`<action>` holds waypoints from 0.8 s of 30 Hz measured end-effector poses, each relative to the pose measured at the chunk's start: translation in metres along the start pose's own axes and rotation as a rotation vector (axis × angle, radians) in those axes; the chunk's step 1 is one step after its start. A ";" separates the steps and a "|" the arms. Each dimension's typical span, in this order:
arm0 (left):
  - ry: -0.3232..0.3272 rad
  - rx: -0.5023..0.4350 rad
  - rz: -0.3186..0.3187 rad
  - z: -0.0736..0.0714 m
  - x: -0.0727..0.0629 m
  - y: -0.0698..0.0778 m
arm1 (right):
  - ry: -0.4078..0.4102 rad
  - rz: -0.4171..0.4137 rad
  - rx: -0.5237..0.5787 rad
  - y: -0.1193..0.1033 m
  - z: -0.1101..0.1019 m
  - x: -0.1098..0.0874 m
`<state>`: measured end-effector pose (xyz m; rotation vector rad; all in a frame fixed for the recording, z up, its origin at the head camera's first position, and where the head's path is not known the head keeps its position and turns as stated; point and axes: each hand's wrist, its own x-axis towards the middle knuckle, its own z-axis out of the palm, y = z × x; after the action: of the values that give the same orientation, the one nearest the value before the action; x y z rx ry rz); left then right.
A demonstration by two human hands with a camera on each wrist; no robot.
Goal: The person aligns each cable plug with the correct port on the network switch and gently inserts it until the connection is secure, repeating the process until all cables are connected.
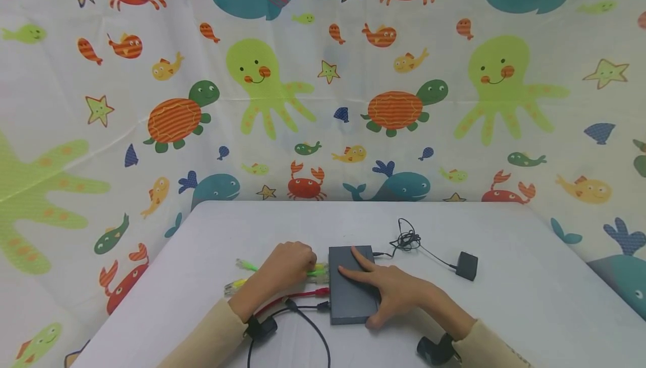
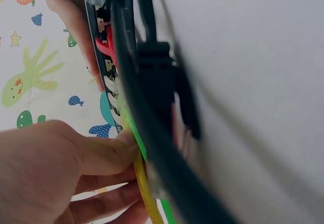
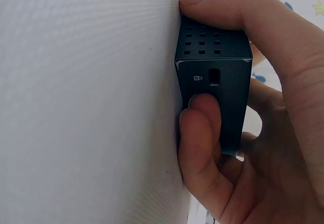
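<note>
A dark grey network switch lies flat on the white table, ports facing left. My right hand grips it, with fingers spread over the top and the thumb at its near right corner. The right wrist view shows the fingers against the vented side and the end with the lock slot. At the port side, my left hand pinches a yellow network cable between thumb and fingers. A green cable runs right beside it. Red and black cables enter nearer ports.
Loose clear plugs of green and yellow cables lie left of the left hand. A thin black cord, tangled, runs from the switch's right side to a power adapter. A patterned sea-animal cloth hangs behind the table.
</note>
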<state>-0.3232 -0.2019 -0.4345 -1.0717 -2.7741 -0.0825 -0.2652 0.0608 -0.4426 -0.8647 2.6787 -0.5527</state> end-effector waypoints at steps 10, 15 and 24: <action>0.017 0.032 -0.009 0.001 0.000 0.002 | 0.014 -0.002 0.000 0.001 0.002 0.000; 0.015 0.027 -0.002 0.001 -0.001 0.003 | 0.010 -0.006 0.010 0.001 0.002 0.001; 0.018 0.005 0.000 0.001 0.000 0.001 | 0.012 0.001 -0.009 0.000 0.000 0.000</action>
<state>-0.3229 -0.2008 -0.4355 -1.0648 -2.7569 -0.0847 -0.2653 0.0609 -0.4429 -0.8648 2.6937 -0.5480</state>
